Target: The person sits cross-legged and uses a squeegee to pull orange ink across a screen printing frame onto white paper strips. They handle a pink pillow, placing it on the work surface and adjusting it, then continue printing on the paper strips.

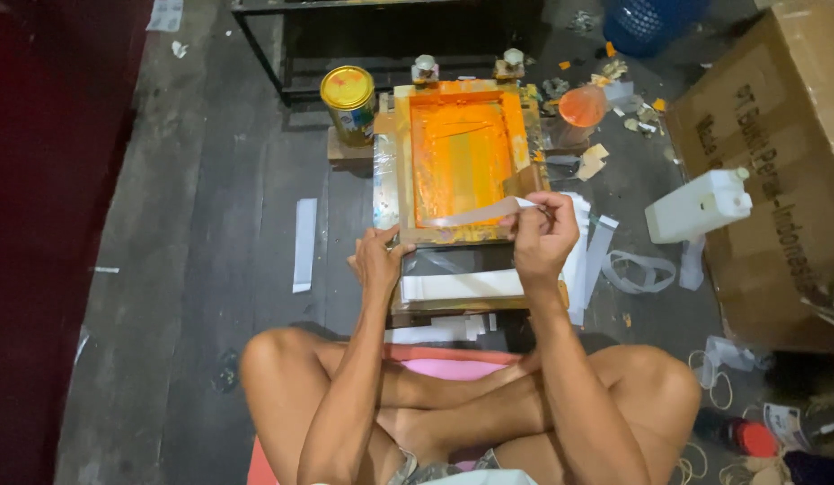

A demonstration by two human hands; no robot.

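Head view: both hands, left hand (378, 256) and right hand (542, 235), pinch a thin tape strip (475, 214) (glossy) over the orange-smeared wooden frame (460, 157).

A single camera, worn on the person's head, looks steeply down and slightly forward over crossed legs at the floor (210, 269). It sits close, at arm's reach of the hands and the orange-stained frame (460, 160) ahead. A cardboard box (776, 162) fills the right edge.
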